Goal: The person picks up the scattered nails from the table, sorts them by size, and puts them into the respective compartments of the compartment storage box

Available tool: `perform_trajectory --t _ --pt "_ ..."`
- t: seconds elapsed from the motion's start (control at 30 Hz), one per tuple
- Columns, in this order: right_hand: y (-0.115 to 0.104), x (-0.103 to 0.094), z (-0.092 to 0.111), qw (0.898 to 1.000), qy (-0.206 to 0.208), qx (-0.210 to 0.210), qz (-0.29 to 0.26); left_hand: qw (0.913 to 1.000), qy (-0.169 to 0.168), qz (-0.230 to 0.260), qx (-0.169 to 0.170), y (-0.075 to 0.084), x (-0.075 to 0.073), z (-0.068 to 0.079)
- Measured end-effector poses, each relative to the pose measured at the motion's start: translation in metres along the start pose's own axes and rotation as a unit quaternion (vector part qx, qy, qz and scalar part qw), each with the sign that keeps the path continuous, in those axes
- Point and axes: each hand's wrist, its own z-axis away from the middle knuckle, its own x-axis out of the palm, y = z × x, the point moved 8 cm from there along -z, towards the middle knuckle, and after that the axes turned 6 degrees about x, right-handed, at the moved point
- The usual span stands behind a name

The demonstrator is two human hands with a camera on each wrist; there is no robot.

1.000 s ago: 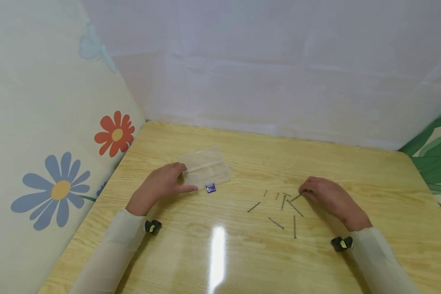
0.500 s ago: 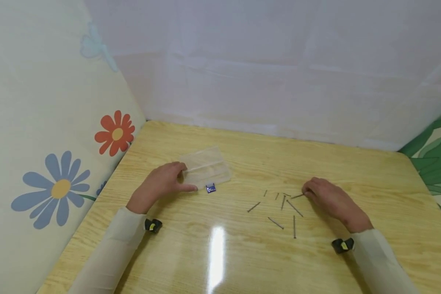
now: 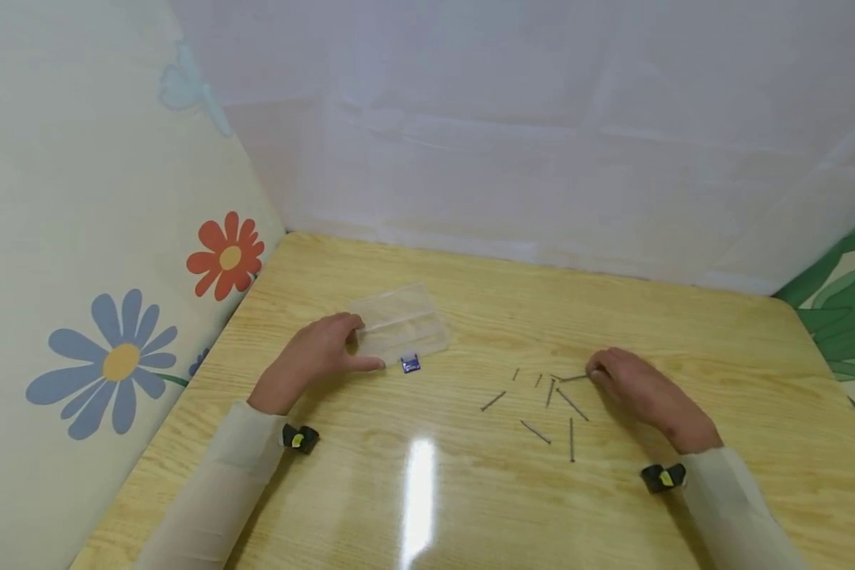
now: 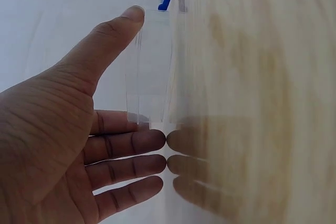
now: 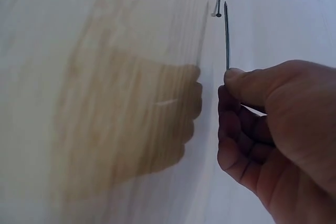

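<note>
Now your right hand [image 3: 644, 393] pinches a nail [image 5: 227, 38] near one end, tip toward the loose nails [image 3: 571, 440] on the worktop [image 3: 541, 514]; it should feel light, stiff and slick, best held mid-shank. Your left hand [image 3: 308, 362] holds the clear box [image 3: 402, 336], likely brittle.

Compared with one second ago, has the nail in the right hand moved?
Yes: the held nail swung its tip toward the white wall, judged against the loose nails.
</note>
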Motion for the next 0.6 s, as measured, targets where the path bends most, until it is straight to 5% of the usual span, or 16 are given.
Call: perform_trajectory --t 0.6 --pt "-0.053 -0.006 -0.029 0.998 0.025 -0.054 -0.021 0.9992 0.007 0.037 -0.013 -0.007 0.006 0.003"
